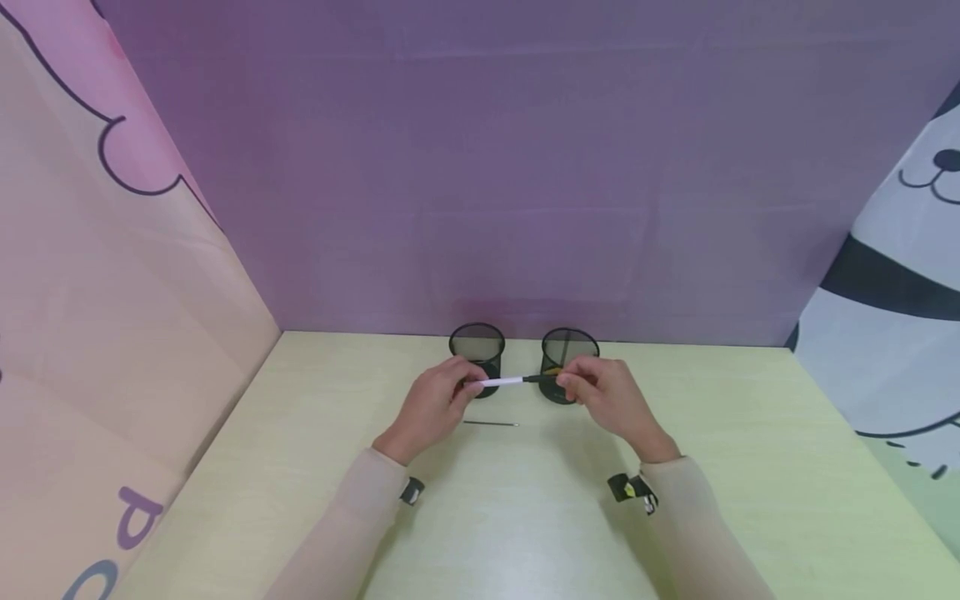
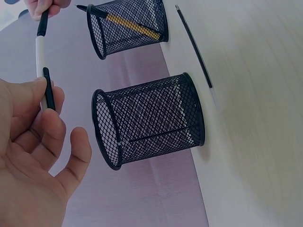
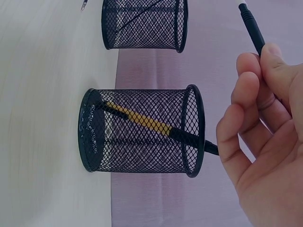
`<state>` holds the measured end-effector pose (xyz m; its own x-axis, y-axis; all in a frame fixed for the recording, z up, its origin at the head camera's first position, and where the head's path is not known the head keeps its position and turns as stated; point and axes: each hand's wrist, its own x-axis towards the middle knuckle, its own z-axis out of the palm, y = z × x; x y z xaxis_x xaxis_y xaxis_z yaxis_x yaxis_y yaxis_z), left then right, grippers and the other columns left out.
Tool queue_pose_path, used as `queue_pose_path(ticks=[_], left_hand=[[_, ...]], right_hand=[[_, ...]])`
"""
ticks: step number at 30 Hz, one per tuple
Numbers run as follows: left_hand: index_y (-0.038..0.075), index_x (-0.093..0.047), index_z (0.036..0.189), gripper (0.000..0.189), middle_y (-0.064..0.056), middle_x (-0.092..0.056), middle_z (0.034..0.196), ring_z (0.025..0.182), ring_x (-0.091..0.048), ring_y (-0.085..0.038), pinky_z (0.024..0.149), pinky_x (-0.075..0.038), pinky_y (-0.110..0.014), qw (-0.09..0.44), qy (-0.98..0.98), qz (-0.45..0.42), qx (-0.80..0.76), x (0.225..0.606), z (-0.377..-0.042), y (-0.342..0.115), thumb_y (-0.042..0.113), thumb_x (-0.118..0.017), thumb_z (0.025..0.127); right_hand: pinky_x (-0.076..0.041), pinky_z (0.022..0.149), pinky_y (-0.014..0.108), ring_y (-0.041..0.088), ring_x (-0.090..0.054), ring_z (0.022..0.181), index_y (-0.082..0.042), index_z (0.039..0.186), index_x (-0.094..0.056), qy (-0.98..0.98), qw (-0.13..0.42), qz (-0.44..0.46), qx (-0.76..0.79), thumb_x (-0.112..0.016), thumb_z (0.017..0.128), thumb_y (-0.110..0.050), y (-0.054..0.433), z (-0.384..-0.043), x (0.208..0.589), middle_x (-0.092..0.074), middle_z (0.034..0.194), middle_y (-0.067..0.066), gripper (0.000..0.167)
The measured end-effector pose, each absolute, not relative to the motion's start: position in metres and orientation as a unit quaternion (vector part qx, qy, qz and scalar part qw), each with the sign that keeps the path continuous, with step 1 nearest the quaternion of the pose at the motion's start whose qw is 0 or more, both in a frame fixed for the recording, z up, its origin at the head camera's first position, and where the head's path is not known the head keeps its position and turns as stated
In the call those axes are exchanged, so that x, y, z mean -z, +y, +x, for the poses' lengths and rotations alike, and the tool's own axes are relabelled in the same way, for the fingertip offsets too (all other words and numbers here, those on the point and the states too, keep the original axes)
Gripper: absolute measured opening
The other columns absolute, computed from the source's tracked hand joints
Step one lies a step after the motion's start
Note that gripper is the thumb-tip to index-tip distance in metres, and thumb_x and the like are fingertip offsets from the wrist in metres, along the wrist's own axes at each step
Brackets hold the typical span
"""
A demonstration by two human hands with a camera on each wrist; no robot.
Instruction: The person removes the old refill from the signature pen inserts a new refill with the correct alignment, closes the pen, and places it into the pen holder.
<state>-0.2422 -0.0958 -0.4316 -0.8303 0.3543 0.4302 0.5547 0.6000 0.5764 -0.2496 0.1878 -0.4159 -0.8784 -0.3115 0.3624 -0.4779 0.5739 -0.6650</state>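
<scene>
A white pen with a black grip section (image 1: 510, 381) is held level between both hands above the table. The left hand (image 1: 435, 404) pinches its white end, beside the black clip (image 2: 49, 90). On the other end, the right hand (image 1: 611, 396) grips the black section between thumb and fingers; its tip is hidden by them. Below the pen, a thin dark pen refill (image 1: 491, 423) lies on the table. Behind the hands stand two black mesh pen holders, the left one (image 2: 149, 116) and the right one (image 3: 142, 161). A yellow-and-black pen (image 3: 149, 124) leans inside the right holder.
The pale wooden table (image 1: 480, 533) ends at a purple backdrop (image 1: 480, 167) just behind the holders. Printed cloth panels flank it, one with a pink shape (image 1: 142, 158) on the left, one with a panda (image 1: 900, 333) on the right. A thin dark line shows through the left holder's mesh.
</scene>
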Motion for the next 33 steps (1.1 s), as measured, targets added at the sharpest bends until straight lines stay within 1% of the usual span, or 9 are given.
queue_pose_path(ticks=[7,11,14,20,26,33], left_hand=[[0.012,-0.072,0.104,0.008,0.005,-0.061,0.089,0.071,-0.049,-0.009,0.063,-0.042,-0.024,0.132,-0.885,-0.253,0.369,0.4308,-0.2416,-0.0955,0.014,-0.066,0.101],[0.011,-0.072,0.105,0.008,0.005,-0.061,0.089,0.071,-0.05,-0.009,0.063,-0.043,-0.024,0.131,-0.884,-0.252,0.371,0.4307,-0.2417,-0.0956,0.013,-0.066,0.101],[0.011,-0.072,0.105,0.008,0.005,-0.061,0.09,0.072,-0.05,-0.009,0.063,-0.043,-0.024,0.128,-0.885,-0.251,0.371,0.4307,-0.2418,-0.0956,0.014,-0.066,0.101],[0.012,-0.072,0.106,0.008,0.005,-0.061,0.091,0.075,-0.051,-0.009,0.066,-0.044,-0.023,0.124,-0.888,-0.249,0.366,0.4299,-0.2421,-0.0952,0.014,-0.067,0.1],[0.014,-0.072,0.106,0.008,0.005,-0.063,0.095,0.081,-0.051,-0.009,0.071,-0.046,-0.024,0.127,-0.891,-0.249,0.357,0.4303,-0.2423,-0.0957,0.015,-0.067,0.1],[0.014,-0.072,0.105,0.007,0.005,-0.064,0.097,0.085,-0.053,-0.01,0.074,-0.048,-0.026,0.129,-0.891,-0.251,0.355,0.4306,-0.2421,-0.0961,0.015,-0.068,0.1]], right_hand=[[-0.05,0.059,0.025,0.011,-0.058,0.065,-0.01,0.092,-0.072,-0.885,0.08,0.21,-0.408,-0.069,0.098,-0.014,0.1867,-0.2483,0.4144,-0.069,0.076,0.001,0.008],[-0.05,0.059,0.025,0.012,-0.059,0.066,-0.008,0.095,-0.072,-0.885,0.066,0.204,-0.414,-0.069,0.098,-0.014,0.1863,-0.2476,0.4133,-0.071,0.08,0.01,0.008],[-0.049,0.059,0.025,0.012,-0.058,0.066,-0.005,0.098,-0.072,-0.885,0.059,0.203,-0.415,-0.069,0.098,-0.015,0.1865,-0.2476,0.4131,-0.072,0.082,0.014,0.01],[-0.05,0.059,0.026,0.012,-0.059,0.066,-0.003,0.101,-0.072,-0.884,0.059,0.203,-0.416,-0.07,0.098,-0.016,0.1867,-0.2485,0.4135,-0.073,0.083,0.01,0.013],[-0.05,0.059,0.026,0.014,-0.061,0.068,-0.009,0.101,-0.073,-0.883,0.056,0.197,-0.421,-0.071,0.097,-0.016,0.1869,-0.2486,0.4134,-0.073,0.083,0.003,0.008],[-0.049,0.058,0.027,0.014,-0.06,0.067,-0.009,0.103,-0.073,-0.882,0.059,0.198,-0.424,-0.071,0.097,-0.014,0.1862,-0.2471,0.4119,-0.073,0.084,0.001,0.008]])
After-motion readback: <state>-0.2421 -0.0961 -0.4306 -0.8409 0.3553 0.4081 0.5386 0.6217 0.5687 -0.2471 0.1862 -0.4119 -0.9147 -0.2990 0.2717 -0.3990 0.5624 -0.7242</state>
